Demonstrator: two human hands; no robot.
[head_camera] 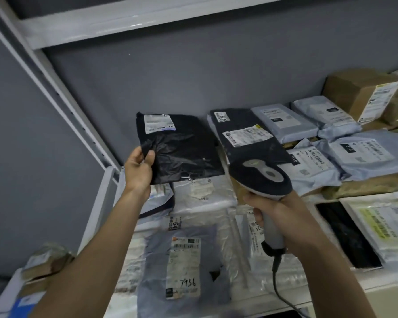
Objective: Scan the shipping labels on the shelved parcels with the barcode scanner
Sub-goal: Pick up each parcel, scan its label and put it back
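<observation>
My left hand (138,169) pinches the near left corner of a black plastic parcel (182,148) and holds it tilted up above the shelf. Its white shipping label (159,123) sits at the parcel's top left. My right hand (276,210) grips the grey handle of a barcode scanner (261,177), whose dark head points toward the shelf, just right of the black parcel. The scanner's cable (283,294) hangs down from the handle. A second black parcel (251,136) with a label lies behind the scanner head.
Several pale blue mailers (363,157) and a cardboard box (359,92) fill the shelf at right. Clear and grey bags, one marked 7936 (184,267), lie in front on the white shelf (377,283). A white upright (55,88) stands at left, with another shelf above.
</observation>
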